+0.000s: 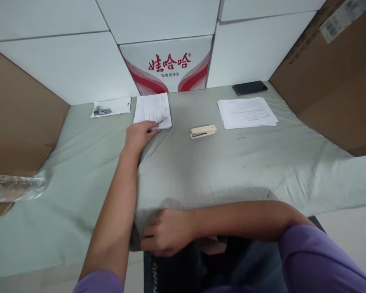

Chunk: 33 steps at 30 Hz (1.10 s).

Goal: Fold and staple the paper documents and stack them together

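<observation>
Reaching w/ left hand, fingers clamping corner of paper stack just ahead; right hand resting loosely curled on worktop edge, risking top sheets sliding/creasing w/ one-corner pull.

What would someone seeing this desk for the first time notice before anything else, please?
Probably the red-and-white printed box at the back centre, bright among plain white boxes. Next, the left hand stretched out onto the corner of a stapled paper stack just below that box. A cream stapler lies alone mid-table on the pale green cloth.
</observation>
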Motion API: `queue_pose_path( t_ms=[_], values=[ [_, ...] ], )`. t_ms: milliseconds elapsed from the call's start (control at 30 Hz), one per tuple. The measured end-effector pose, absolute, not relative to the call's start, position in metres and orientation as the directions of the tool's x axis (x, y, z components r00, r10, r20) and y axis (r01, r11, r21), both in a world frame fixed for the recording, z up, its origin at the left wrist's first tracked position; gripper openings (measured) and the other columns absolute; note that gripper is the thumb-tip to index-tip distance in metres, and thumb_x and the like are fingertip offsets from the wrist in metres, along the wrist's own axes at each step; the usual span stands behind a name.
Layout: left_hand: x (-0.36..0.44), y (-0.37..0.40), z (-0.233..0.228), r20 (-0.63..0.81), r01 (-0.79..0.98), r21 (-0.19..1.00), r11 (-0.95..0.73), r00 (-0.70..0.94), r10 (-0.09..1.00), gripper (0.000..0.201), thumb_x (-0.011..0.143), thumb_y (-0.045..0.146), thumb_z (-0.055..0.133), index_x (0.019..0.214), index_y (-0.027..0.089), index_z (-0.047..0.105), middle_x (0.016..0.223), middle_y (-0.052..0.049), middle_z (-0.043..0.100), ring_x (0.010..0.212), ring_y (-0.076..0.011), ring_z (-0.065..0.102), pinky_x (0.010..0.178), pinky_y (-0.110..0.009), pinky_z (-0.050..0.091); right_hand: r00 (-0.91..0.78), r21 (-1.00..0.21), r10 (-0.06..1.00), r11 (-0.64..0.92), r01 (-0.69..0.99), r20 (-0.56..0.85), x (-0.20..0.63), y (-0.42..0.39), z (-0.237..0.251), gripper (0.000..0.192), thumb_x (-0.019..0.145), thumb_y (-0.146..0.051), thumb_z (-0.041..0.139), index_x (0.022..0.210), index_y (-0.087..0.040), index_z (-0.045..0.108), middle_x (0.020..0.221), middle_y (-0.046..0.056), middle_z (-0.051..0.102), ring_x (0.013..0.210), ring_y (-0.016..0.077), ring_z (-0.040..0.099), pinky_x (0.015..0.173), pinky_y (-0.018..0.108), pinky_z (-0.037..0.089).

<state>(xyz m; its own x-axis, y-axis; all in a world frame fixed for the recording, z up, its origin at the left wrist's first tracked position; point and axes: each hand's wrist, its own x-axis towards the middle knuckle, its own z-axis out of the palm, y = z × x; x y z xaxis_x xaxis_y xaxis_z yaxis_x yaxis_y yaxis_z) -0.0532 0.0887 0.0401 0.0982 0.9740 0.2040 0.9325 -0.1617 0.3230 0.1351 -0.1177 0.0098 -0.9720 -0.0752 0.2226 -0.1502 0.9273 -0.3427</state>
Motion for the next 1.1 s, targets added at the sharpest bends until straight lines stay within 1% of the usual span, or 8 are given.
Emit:
queue_pose_path(
  t_ms=[133, 300, 433, 633, 800, 967, 1100],
  values=[
    [-0.0558, 0.0915, 0.0414, 0.205, 0.939, 0.311, -0.149, 0.086, 0.975, 0.030, 0.096, 0.046, 0.058, 0.112, 0.032, 0.079, 0.132, 0.000, 0.072, 0.123, -0.0278, 0.065, 0.094, -0.038, 0.049, -0.974, -0.328, -0.070, 0.934, -0.140, 0.216, 0.1354, -0.1185, 0.0089, 0.023, 0.100, -0.028, 0.043, 0.111, -0.020, 0.061, 0.103, 0.003, 0.070, 0.080, 0.0164, 0.063, 0.057, 0.033, 0.036],
    [-0.0558, 0.0936, 0.0431, 0.206, 0.942, 0.305, -0.143, 0.081, 0.975, 0.027, 0.094, 0.045, 0.061, 0.107, 0.032, 0.081, 0.130, 0.000, 0.073, 0.120, -0.0287, 0.066, 0.090, -0.039, 0.050, -0.974, -0.328, -0.073, 0.934, -0.142, 0.215, 0.1354, -0.1182, 0.0097, 0.023, 0.099, -0.030, 0.044, 0.110, -0.020, 0.062, 0.101, 0.003, 0.070, 0.079, 0.0159, 0.062, 0.056, 0.032, 0.035],
    [-0.0554, 0.0933, 0.0455, 0.196, 0.946, 0.292, -0.143, 0.088, 0.977, 0.025, 0.094, 0.044, 0.062, 0.106, 0.032, 0.081, 0.130, 0.001, 0.073, 0.119, -0.0277, 0.067, 0.089, -0.038, 0.051, -0.976, -0.335, -0.065, 0.933, -0.134, 0.210, 0.1354, -0.1184, 0.0096, 0.023, 0.099, -0.029, 0.043, 0.110, -0.020, 0.062, 0.101, 0.003, 0.069, 0.078, 0.0160, 0.062, 0.056, 0.033, 0.035],
    [-0.0564, 0.0940, 0.0465, 0.208, 0.949, 0.274, -0.158, 0.102, 0.973, 0.024, 0.095, 0.042, 0.062, 0.106, 0.032, 0.081, 0.127, 0.002, 0.074, 0.116, -0.0289, 0.068, 0.085, -0.040, 0.053, -0.977, -0.342, -0.065, 0.930, -0.134, 0.205, 0.1354, -0.1191, 0.0097, 0.022, 0.099, -0.028, 0.045, 0.111, -0.019, 0.062, 0.102, 0.003, 0.070, 0.079, 0.0169, 0.062, 0.056, 0.033, 0.036],
    [-0.0567, 0.0953, 0.0459, 0.211, 0.951, 0.271, -0.151, 0.094, 0.973, 0.024, 0.094, 0.042, 0.064, 0.106, 0.032, 0.081, 0.127, 0.002, 0.075, 0.116, -0.0289, 0.069, 0.082, -0.039, 0.052, -0.977, -0.342, -0.060, 0.931, -0.129, 0.204, 0.1352, -0.1185, 0.0099, 0.022, 0.099, -0.029, 0.044, 0.110, -0.020, 0.061, 0.099, 0.003, 0.070, 0.078, 0.0168, 0.062, 0.056, 0.033, 0.034],
    [-0.0583, 0.0958, 0.0447, 0.198, 0.953, 0.257, -0.162, 0.112, 0.974, 0.028, 0.097, 0.043, 0.057, 0.106, 0.031, 0.080, 0.128, 0.000, 0.074, 0.114, -0.0277, 0.068, 0.079, -0.036, 0.049, -0.975, -0.323, -0.077, 0.936, -0.143, 0.207, 0.1351, -0.1183, 0.0095, 0.023, 0.099, -0.029, 0.044, 0.111, -0.019, 0.061, 0.096, 0.003, 0.069, 0.079, 0.0166, 0.063, 0.055, 0.033, 0.033],
    [-0.0547, 0.0945, 0.0455, 0.201, 0.966, 0.200, -0.165, 0.124, 0.972, 0.033, 0.100, 0.040, 0.048, 0.111, 0.029, 0.077, 0.126, -0.003, 0.074, 0.111, -0.0276, 0.068, 0.078, -0.035, 0.047, -0.974, -0.311, -0.072, 0.940, -0.138, 0.214, 0.1355, -0.1186, 0.0091, 0.024, 0.099, -0.030, 0.044, 0.112, -0.019, 0.061, 0.099, 0.002, 0.069, 0.079, 0.0165, 0.063, 0.055, 0.033, 0.032]
  ],
)
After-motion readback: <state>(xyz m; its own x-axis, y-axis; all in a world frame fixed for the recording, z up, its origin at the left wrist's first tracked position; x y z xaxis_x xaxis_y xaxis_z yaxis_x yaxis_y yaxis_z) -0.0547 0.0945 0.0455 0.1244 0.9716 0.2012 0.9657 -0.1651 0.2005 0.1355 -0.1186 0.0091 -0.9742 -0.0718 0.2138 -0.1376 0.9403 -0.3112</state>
